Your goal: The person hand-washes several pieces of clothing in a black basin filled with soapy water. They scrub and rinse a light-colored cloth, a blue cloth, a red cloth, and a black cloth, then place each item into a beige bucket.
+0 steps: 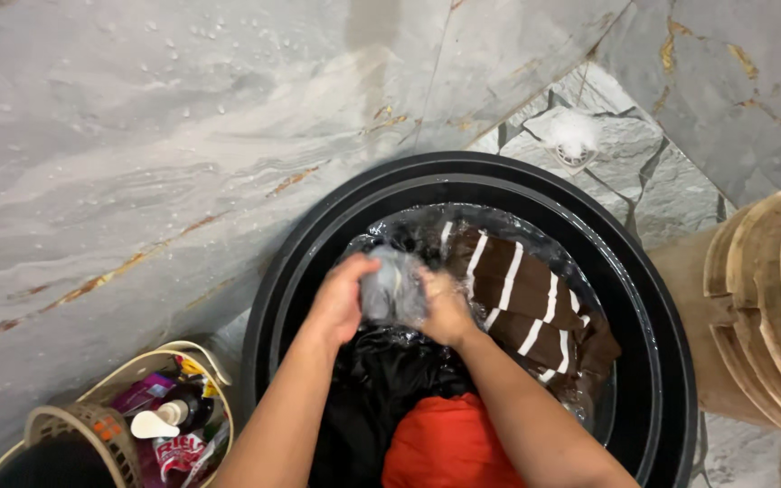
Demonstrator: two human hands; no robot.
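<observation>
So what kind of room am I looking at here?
Most likely a bathroom or wash area: wet stone-look tiles, a floor drain, and a black tub of water with clothes being scrubbed by both hands.

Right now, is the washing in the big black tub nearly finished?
Not nearly, it seems. Done: the round black plastic tub holds water and the clothes are soaked. In hand: the left hand and right hand rub a bunched grey cloth between them. Left: the brown white-striped garment, black garment and orange garment lie untouched.
</observation>
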